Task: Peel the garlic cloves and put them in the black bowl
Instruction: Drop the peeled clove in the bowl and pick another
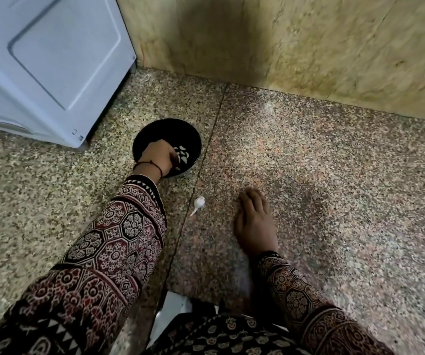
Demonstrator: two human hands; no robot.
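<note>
The black bowl [155, 129] stands on the speckled stone counter [334, 175] and holds several peeled white garlic cloves [184, 157]. My left hand [156, 156] reaches down into the bowl, its fingertips bent among the cloves. The back of the hand hides whether the fingers hold anything. My right hand [253, 221] lies flat on the counter, fingers straight, right of the bowl. A white garlic piece with a stalk [198, 203] lies on the counter between my hands, touched by neither.
A white appliance [47, 67] stands at the back left, close behind the bowl. A beige stone wall [309, 47] closes off the back. The counter's front edge runs just under my arms.
</note>
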